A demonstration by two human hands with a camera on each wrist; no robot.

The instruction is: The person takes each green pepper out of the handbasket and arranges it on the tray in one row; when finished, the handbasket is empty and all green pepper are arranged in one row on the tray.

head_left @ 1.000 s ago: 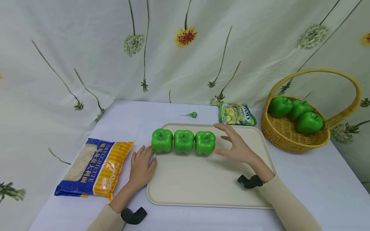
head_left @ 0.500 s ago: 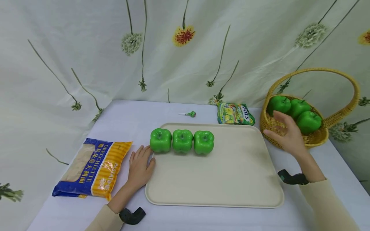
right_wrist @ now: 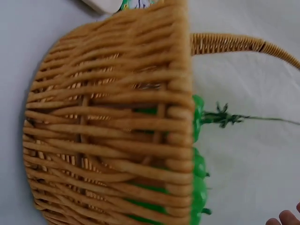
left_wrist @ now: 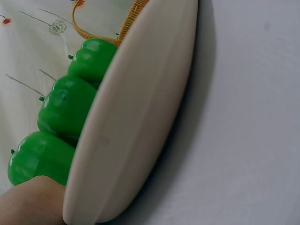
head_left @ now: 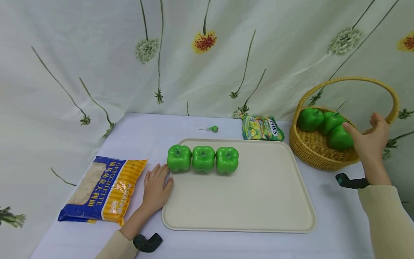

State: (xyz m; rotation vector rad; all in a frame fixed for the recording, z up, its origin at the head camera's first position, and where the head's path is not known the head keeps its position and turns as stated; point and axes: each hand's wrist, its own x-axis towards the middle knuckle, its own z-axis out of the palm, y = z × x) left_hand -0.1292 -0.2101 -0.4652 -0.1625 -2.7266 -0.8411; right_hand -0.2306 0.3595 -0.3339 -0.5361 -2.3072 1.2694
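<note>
Three green bell peppers [head_left: 203,158] stand in a row along the far left part of the beige tray [head_left: 239,201]. My left hand [head_left: 156,189] lies flat at the tray's left edge, fingertips right beside the leftmost pepper. Three more green bell peppers [head_left: 311,119] sit in the wicker basket [head_left: 310,154] at the right. My right hand [head_left: 372,142] is over the basket's right side near the foot of the handle, thumb and fingers spread apart. Its thumb overlaps the nearest pepper in the head view. In the right wrist view, its fingertips [right_wrist: 287,218] show at the lower right corner, beyond the basket wall.
A blue and yellow pasta bag [head_left: 103,190] lies left of my left hand. Behind the tray are a green lollipop [head_left: 213,128] and a green candy bag [head_left: 262,128]. The arched basket handle [head_left: 352,79] rises over the basket. A flowered cloth [head_left: 181,54] hangs behind the table.
My right hand has moved from beside the rightmost pepper on the tray, over to the right, to the far side of the basket. The left hand stays in place.
</note>
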